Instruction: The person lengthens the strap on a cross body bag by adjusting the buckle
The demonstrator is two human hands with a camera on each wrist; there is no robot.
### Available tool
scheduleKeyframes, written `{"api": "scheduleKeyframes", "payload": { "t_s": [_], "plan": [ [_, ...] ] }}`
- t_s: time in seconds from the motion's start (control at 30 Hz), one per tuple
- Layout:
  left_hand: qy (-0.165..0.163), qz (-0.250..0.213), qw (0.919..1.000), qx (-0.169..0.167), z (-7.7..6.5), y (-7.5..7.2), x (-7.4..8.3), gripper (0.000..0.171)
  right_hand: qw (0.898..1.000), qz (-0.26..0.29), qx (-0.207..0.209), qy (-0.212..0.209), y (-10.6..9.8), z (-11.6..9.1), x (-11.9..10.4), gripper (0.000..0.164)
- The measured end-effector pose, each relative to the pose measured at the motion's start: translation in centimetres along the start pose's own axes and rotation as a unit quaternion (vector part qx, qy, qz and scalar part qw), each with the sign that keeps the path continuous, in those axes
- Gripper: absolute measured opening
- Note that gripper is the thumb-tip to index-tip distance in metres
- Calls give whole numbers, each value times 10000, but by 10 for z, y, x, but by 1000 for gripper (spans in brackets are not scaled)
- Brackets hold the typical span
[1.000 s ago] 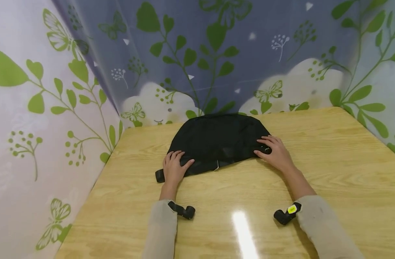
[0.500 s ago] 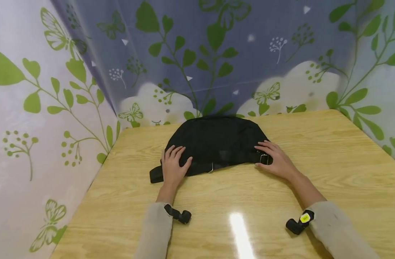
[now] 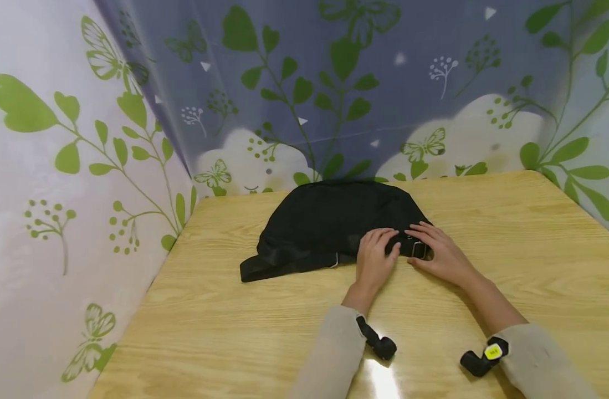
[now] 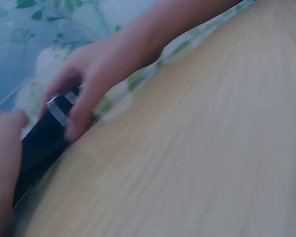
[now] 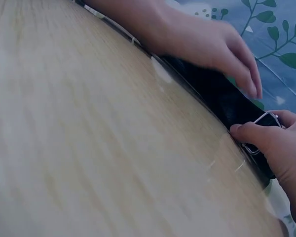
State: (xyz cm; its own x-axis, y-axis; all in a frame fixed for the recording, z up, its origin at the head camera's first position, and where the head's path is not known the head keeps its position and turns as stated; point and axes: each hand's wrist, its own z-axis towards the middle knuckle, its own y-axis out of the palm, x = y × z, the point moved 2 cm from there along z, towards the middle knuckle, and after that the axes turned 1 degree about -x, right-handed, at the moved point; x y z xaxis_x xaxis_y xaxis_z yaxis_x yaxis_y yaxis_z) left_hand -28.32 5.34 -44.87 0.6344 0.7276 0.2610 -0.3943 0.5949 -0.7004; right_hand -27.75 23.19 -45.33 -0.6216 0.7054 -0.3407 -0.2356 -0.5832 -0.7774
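1. Black bag (image 3: 334, 213) is laid on the counter (image 3: 209, 343).
2. Strap (image 3: 289, 266) is pinched at the buckle (image 3: 415, 250) by the right hand (image 3: 445, 257); fingertips partly hidden.
3. Left hand (image 3: 375, 261): fingers are held relaxed, thumb apart; contact cannot be confirmed.

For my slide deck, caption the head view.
Right hand holds a black bag near its buckle, left hand alongside.

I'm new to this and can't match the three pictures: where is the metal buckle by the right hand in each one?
Head: the metal buckle is right of centre, below mid-height.
Left wrist: the metal buckle is towards the left edge, near mid-height.
Right wrist: the metal buckle is towards the right edge, near mid-height.
Shared landmark: the right hand, beside it every time.
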Motion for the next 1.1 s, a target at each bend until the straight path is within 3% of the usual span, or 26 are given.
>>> {"api": "scheduleKeyframes", "payload": {
  "t_s": [0.17,0.27,0.43,0.67,0.87,0.93,1.1],
  "plan": [
    [-506,590,9927,-923,4,15,18,28,9999,84,-105,-103,-2,-5,-1,59],
    [-801,331,9905,-1072,2,13,20,25,9998,57,-84,-185,-3,-9,-4,61],
    [-1406,-691,9828,-980,1,13,16,18,9990,-136,44,-417,-7,-11,-6,66],
    [-2325,-1681,9562,-574,5,13,10,11,9954,-413,290,-810,-12,-8,-5,62],
    [-2531,-2528,9328,-430,6,14,10,10,9949,-556,319,-774,-13,-9,-5,62],
    [-2425,-2567,9346,-416,6,14,10,11,9945,-582,362,-788,-13,-9,-5,63],
    [-1680,-1440,9749,-258,4,11,12,16,9932,-562,545,-867,-15,-9,-5,61]
  ]
}}
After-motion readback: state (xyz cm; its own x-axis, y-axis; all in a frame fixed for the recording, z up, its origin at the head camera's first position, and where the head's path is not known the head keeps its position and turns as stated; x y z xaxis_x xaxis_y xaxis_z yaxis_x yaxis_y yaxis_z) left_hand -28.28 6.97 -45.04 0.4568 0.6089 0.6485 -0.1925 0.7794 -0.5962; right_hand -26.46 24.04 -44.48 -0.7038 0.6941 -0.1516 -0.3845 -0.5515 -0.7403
